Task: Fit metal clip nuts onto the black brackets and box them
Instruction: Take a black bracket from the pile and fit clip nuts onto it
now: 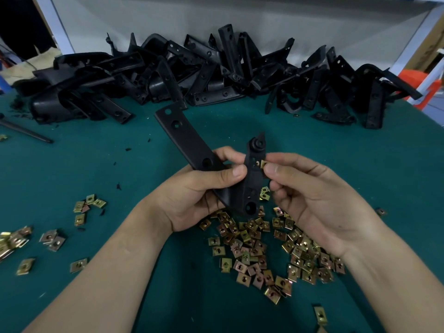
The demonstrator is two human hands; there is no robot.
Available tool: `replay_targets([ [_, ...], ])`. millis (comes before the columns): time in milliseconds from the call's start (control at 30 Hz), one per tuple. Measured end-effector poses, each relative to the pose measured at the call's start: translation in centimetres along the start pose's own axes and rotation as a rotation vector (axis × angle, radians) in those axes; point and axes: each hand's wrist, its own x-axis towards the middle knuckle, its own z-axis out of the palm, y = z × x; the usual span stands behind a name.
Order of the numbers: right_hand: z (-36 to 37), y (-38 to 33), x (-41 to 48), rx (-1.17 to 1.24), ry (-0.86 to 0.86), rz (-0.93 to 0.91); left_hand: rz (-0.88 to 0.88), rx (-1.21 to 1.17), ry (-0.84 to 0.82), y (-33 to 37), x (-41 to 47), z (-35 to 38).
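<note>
Head view of a green work surface [101, 162]. The left hand [199, 195] grips an angled black bracket [189, 140] near its bend, thumb laid across the face and fingers curled behind. One arm of the bracket slants up and to the left; the other stands nearly upright between the two hands. The right hand [312, 200] pinches a single clip nut [263, 163] between thumb and forefinger and holds it against the right edge of the upright arm, beside a small hole. Whether the nut is already seated on that edge cannot be told.

Below the hands lies a heap of loose clip nuts [254, 248]; the bracket's lower end, the left palm and the right wrist each cover part of it. Smaller scatters of nuts [86, 207] lie to the left.

Along the far edge a long pile of black brackets [192, 75] rests against a pale panel [240, 15]. A thin black rod [26, 131] lies at far left, and black shavings [119, 186] dot the surface. An orange object [418, 78] shows at far right.
</note>
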Motion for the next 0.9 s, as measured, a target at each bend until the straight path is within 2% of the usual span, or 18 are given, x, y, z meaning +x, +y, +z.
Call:
replay_targets([
  [233,-0.1,0.0,0.0,0.049,-0.004,0.04,-0.007,0.101,-0.005,-0.2,0.0,0.0],
  [600,-0.5,-0.5,-0.6,-0.165,-0.127,0.068,-0.093,0.253,-0.041,-0.3,-0.2,-0.2],
  [700,-0.5,-0.5,-0.4,-0.156,-0.067,0.023,-0.012,0.167,0.017,-0.2,0.2,-0.1],
  [833,-0.6,-0.2,-0.2,-0.183,0.096,-0.031,0.142,-0.066,0.138,0.1,0.6,-0.6],
  [900,-0.7,-0.1,-0.2,-0.181,0.124,-0.027,0.16,-0.134,0.164,0.2,0.7,-0.9],
])
